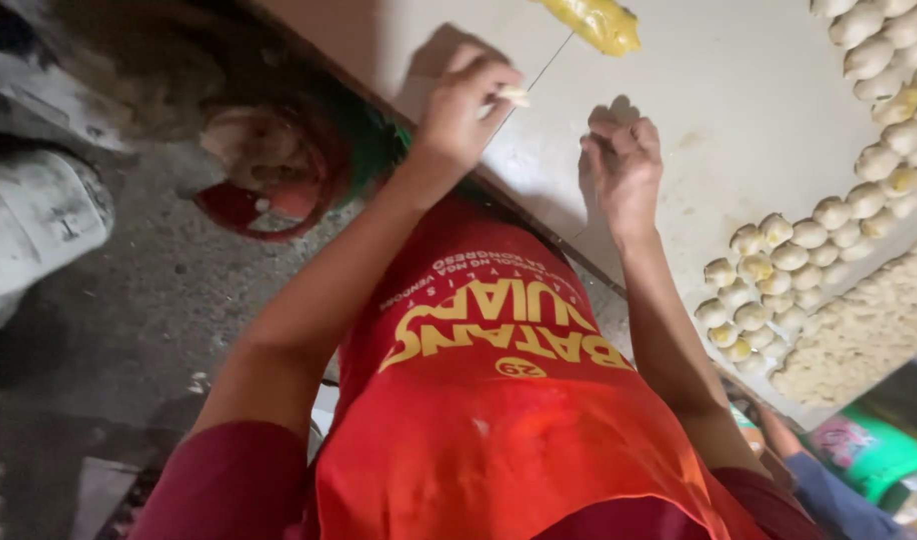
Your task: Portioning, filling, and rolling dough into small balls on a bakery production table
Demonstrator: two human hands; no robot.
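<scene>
A red apron point(499, 400) with yellow lettering is seen nearest the camera, worn over dark red sleeves point(229, 480). Both forearms are extended forward from it to a pale, flat work table point(739, 110).

The left hand point(467, 105) is raised over the near edge of the table. Its fingers are pinched on a small pale piece point(515, 96), from which a thin stick point(544, 68) is seen running up towards a yellow filled bag point(597, 22) at the far edge. The right hand point(624, 160) is held just beside it, fingers curled inward; whether anything is gripped in it cannot be told.

To the right of the hands, rows of small pale dough balls point(779, 270) are laid touching one another on the table, some tinged yellow. A second cluster of balls point(894, 90) is noted further back at the upper right. A rough, crumbly pale mass point(869, 330) lies beside the nearer rows.

Below the table edge, a grey concrete floor point(129, 320) is recorded on the left, with a red bowl point(269, 180) standing on it. A green container point(869, 450) is seen at the lower right.
</scene>
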